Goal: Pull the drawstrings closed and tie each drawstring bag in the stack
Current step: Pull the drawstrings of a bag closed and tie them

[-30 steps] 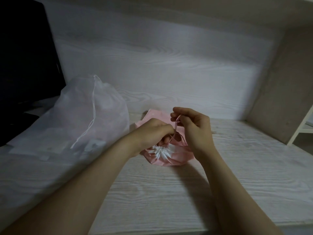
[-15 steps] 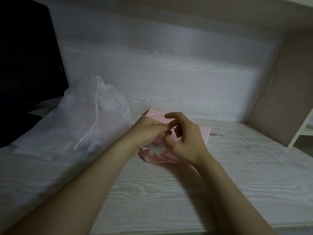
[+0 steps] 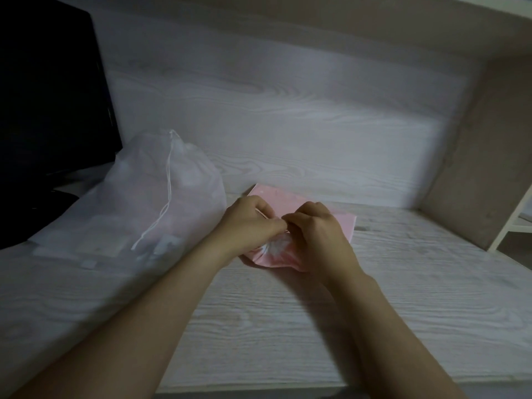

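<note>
Far off at ten o'clock a dark panel (image 3: 51,110) stands against the pale wood-grain back wall. In front of it, at nine o'clock from the work, a big white see-through bag (image 3: 129,214) slumps on the bench (image 3: 417,306). Its white cord (image 3: 168,185) hangs down its front from the knotted top.

The left forearm comes in from seven o'clock, bare, and rises across the bench. The left hand (image 3: 250,226) is knuckles-up, its fingers curled under and its fingertips pinched at the gathered mouth of the pink bag (image 3: 277,251). A thin pale strand shows by its knuckles, but I cannot tell whether that is the drawstring.

The pink bag lies on the bench at the middle, just right of the white bag. Its mouth is puckered into white pleats toward six o'clock, and its flat bottom corners point to twelve and two o'clock.

The right hand (image 3: 316,231) mirrors the left, back uppermost. Its fingers are bent and its fingertips meet the left hand's right over the pleats, gripping the bunched neck. Its heel rests on the bag's right side. The right forearm runs back toward five o'clock.

At three o'clock a tan side board (image 3: 478,168) closes the bench. A white frame (image 3: 515,223) is at the very edge.
</note>
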Action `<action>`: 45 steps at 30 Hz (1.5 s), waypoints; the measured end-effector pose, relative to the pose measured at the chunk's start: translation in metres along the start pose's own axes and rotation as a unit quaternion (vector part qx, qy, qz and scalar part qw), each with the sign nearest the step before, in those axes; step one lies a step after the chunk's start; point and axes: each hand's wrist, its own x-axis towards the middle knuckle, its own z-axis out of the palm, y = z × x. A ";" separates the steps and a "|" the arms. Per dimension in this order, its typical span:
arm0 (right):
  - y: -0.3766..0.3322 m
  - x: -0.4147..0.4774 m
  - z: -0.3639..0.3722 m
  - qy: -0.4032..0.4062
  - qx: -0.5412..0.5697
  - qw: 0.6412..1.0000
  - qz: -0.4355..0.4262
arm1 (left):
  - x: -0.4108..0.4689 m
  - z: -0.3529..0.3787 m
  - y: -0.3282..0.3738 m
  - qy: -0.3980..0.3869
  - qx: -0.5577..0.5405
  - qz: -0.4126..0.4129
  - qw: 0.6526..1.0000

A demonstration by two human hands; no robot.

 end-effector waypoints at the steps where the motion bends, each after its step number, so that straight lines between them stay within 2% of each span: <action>1: 0.001 0.000 0.003 -0.008 -0.006 1.000 0.008 | 0.000 0.000 -0.003 0.016 0.005 0.005 1.000; 7: 0.003 -0.003 0.005 -0.009 0.079 0.991 0.107 | -0.006 0.000 -0.010 0.087 0.129 0.148 0.977; 11: -0.008 -0.001 0.003 -0.014 0.175 0.973 0.152 | -0.004 0.001 -0.016 0.124 0.161 0.150 0.968; 16: -0.011 0.002 0.003 -0.002 0.325 0.919 0.222 | -0.008 0.008 -0.013 0.086 0.134 0.157 0.975; 18: -0.012 0.003 0.002 0.006 0.359 0.901 0.242 | -0.008 0.008 -0.012 0.080 0.123 0.175 0.974; 21: -0.014 0.002 0.001 0.018 0.371 0.893 0.254 | -0.007 0.005 -0.012 0.089 0.122 0.197 0.969; 23: -0.012 0.001 0.002 0.024 0.360 0.897 0.255 | -0.007 0.004 -0.011 0.090 0.117 0.183 0.972; 26: -0.010 0.001 0.003 0.040 0.322 0.913 0.248 | -0.006 0.000 -0.003 0.062 0.072 0.110 0.989; 29: -0.009 0.001 0.000 0.064 0.281 0.924 0.252 | -0.005 -0.009 0.007 0.030 -0.131 0.018 0.991; 31: -0.009 0.001 -0.003 0.068 0.250 0.932 0.252 | -0.006 -0.020 0.014 -0.001 -0.305 -0.018 0.952; 32: -0.008 0.001 -0.003 0.067 0.235 0.937 0.249 | -0.007 -0.025 0.016 -0.025 -0.402 -0.014 0.915; 34: -0.010 0.000 -0.003 0.062 0.211 0.949 0.227 | -0.007 -0.037 0.018 -0.043 -0.578 -0.021 0.815; 35: -0.011 0.000 -0.003 0.058 0.206 0.953 0.212 | -0.005 -0.040 0.017 -0.034 -0.627 -0.038 0.778; 36: -0.013 -0.001 -0.003 0.053 0.204 0.957 0.199 | -0.003 -0.041 0.017 -0.026 -0.640 -0.057 0.766; 37: -0.014 -0.001 -0.004 0.046 0.200 0.960 0.189 | 0.000 -0.040 0.016 -0.012 -0.607 -0.074 0.791; 38: -0.015 -0.001 -0.005 0.040 0.194 0.963 0.181 | 0.001 -0.038 0.014 0.017 -0.533 -0.075 0.843; 39: -0.016 -0.002 -0.006 0.033 0.189 0.965 0.178 | 0.002 -0.035 0.010 0.075 -0.414 -0.055 0.906; 40: -0.016 -0.002 -0.008 0.030 0.186 0.965 0.181 | 0.001 -0.031 0.005 0.143 -0.263 -0.009 0.954; 41: -0.016 -0.002 -0.009 0.031 0.187 0.963 0.190 | 0.000 -0.028 0.000 0.213 -0.107 0.047 0.970; 42: -0.015 -0.001 -0.009 0.036 0.188 0.960 0.204 | -0.002 -0.025 -0.003 0.269 0.014 0.094 0.958; 43: -0.014 -0.001 -0.009 0.045 0.186 0.957 0.218 | -0.006 -0.024 -0.003 0.297 0.087 0.124 0.943; 45: -0.011 -0.001 -0.007 0.059 0.162 0.956 0.237 | -0.011 -0.022 -0.002 0.289 0.156 0.160 0.931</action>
